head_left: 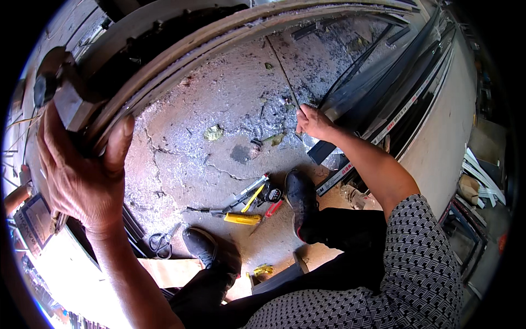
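Observation:
At the left, my left hand (85, 175) clasps the end of a wooden workbench edge (170, 68), its thumb on one side and fingers on the other. Its fingertips reach up beside a metal block (74, 101) with a dark round knob. My right hand (315, 123) is closed around one end of a thin dark rod (282, 68), stretched out over the floor. The rod slants away from it toward the bench, where its far end shows near the wood.
A yellow utility knife (242, 219), a black tape measure (273, 193), a red-handled screwdriver (274, 208) and scissors (160, 244) lie by my shoes. Long dark profiles (394, 93) are piled at the right. Metal shavings and leaves litter the cracked concrete floor (181, 137).

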Demonstrator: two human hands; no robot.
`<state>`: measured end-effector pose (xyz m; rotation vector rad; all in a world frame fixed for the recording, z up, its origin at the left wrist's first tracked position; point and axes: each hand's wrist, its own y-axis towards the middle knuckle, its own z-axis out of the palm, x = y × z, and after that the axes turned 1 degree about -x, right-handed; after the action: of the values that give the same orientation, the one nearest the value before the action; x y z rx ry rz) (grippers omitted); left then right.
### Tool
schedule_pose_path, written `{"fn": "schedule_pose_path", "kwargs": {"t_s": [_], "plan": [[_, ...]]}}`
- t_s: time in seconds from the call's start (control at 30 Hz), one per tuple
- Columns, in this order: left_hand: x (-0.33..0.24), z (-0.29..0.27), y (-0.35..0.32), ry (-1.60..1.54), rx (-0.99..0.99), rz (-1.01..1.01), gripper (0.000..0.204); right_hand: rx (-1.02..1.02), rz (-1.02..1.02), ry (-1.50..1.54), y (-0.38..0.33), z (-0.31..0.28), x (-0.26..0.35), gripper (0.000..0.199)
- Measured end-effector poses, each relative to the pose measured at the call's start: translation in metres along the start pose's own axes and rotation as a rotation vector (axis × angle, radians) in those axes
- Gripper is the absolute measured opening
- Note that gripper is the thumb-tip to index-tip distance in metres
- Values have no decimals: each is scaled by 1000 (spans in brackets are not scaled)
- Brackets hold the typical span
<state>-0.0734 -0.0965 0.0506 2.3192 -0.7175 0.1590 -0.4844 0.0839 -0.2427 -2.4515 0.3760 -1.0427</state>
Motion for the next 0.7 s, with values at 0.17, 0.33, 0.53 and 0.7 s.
{"fn": "schedule_pose_path", "kwargs": {"t_s": [0.17, 0.33, 0.53, 0.7], "plan": [[-3, 2, -1, -22, -20, -18, 98, 114, 118, 125, -28, 3, 27, 24], [-5, -2, 2, -60, 5, -70, 101, 213, 154, 400, -58, -6, 52, 23], [-2, -7, 4, -138, 22, -117, 104, 305, 391, 453, -136, -48, 112, 24], [-8, -10, 6, -247, 112, -191, 103, -169, 177, -168, -167, -135, 126, 25]]}}
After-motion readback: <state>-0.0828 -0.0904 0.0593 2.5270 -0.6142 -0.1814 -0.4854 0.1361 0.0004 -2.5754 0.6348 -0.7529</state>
